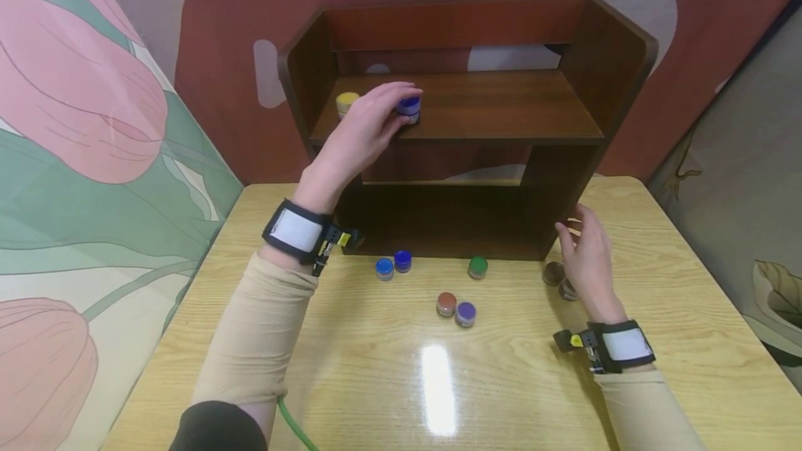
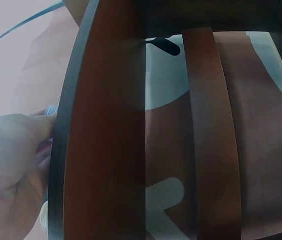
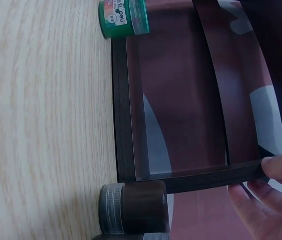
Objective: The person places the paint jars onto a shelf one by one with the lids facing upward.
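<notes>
left hand (image 1: 366, 132) raised to shelf, fingers gripping blue-lidded jar (image 1: 409, 108)

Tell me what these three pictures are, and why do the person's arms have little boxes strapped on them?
Those boxes are small cameras. One more sits on the person's head. The big picture is from the head camera, looking down at a yellow wooden table with a dark wooden shelf standing on it.

The left hand reaches up to the shelf and holds a little dark blue jar. A yellow jar stands beside it. The right hand is open by the shelf's lower corner, near a brown jar.

More little jars stand on the table: two blue, one green, one reddish-brown, one purple.

The other two pictures come from the wrist cameras, very close up and turned sideways, so the shelf looks strange.
</notes>
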`<state>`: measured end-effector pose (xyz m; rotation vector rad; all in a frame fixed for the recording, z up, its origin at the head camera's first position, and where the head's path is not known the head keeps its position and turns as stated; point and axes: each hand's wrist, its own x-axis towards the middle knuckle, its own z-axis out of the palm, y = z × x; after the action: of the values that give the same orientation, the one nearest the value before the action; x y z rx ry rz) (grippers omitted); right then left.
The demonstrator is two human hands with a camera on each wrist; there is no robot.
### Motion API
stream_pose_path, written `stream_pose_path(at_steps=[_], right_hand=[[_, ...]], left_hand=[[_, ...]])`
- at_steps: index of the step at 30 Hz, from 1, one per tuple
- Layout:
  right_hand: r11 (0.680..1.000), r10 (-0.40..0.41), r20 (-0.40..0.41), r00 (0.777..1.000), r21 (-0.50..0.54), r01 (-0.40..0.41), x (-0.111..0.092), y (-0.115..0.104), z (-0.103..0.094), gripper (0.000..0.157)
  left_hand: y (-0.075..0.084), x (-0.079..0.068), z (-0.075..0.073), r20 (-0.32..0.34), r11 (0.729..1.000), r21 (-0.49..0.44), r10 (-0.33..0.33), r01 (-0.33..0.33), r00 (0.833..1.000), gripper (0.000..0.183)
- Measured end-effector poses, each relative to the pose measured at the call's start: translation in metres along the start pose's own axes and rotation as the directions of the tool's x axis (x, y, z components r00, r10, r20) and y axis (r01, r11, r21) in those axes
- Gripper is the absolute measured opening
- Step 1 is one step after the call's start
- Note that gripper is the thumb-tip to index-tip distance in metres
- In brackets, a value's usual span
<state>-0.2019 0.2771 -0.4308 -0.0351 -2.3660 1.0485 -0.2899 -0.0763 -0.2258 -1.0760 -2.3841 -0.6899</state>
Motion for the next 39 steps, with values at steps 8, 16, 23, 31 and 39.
stream_pose_path(at_steps=[8, 16, 23, 31, 39], right_hand=[[1.000, -0.006, -0.002, 1.000, 0.007, 0.006, 0.000, 0.001, 0.000, 0.041], [1.000, -0.028, -0.032, 0.999, 0.011, 0.029, 0.002, 0.004, 0.001, 0.038], [1.000, -0.027, -0.031, 0.999, 0.014, 0.028, 0.001, 0.004, 0.002, 0.037], [0.999, -0.026, -0.027, 0.999, 0.019, 0.026, 0.002, 0.003, 0.001, 0.037], [0.999, -0.027, -0.031, 0.999, 0.022, 0.028, 0.001, 0.004, 0.000, 0.037]], left_hand=[[0.000, 0.004, 0.002, 0.017, 0.998, 0.040, -0.050, 0.049, 0.999, 0.043], [0.002, 0.006, 0.002, 0.045, 0.992, 0.065, -0.113, 0.110, 0.993, 0.044], [0.003, 0.005, 0.001, 0.063, 0.991, 0.074, -0.121, 0.116, 0.991, 0.046], [0.012, 0.000, -0.010, -0.023, 0.992, 0.116, -0.049, 0.052, 0.999, 0.051], [0.032, -0.002, -0.019, -0.158, 0.989, 0.139, 0.069, -0.047, 0.985, 0.042]])
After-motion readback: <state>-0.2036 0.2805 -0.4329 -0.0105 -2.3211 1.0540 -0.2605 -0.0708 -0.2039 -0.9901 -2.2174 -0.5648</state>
